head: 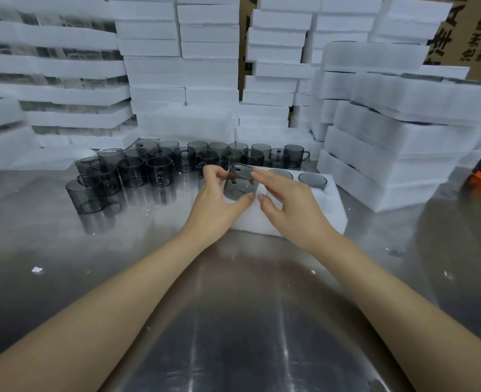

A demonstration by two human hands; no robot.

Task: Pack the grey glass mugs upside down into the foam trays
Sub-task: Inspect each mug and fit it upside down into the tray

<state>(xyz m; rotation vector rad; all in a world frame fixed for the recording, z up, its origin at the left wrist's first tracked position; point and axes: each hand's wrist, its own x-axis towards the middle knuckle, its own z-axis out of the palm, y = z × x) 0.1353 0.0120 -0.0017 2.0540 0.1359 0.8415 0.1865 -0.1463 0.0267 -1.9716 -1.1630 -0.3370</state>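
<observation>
grip: left hand point(216, 203) wraps tilted grey glass mug point(240, 183); right hand point(288, 206) fingertips loose on its side
step: level rim-down, seat at foam tray point(331, 206) left end

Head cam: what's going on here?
A person is packing grey glass mugs into a foam tray. The left hand grips one mug over the tray's left end, with the right hand touching it by a fingertip. Two mugs already sit upside down in the tray. More loose mugs wait on the steel table behind.
</observation>
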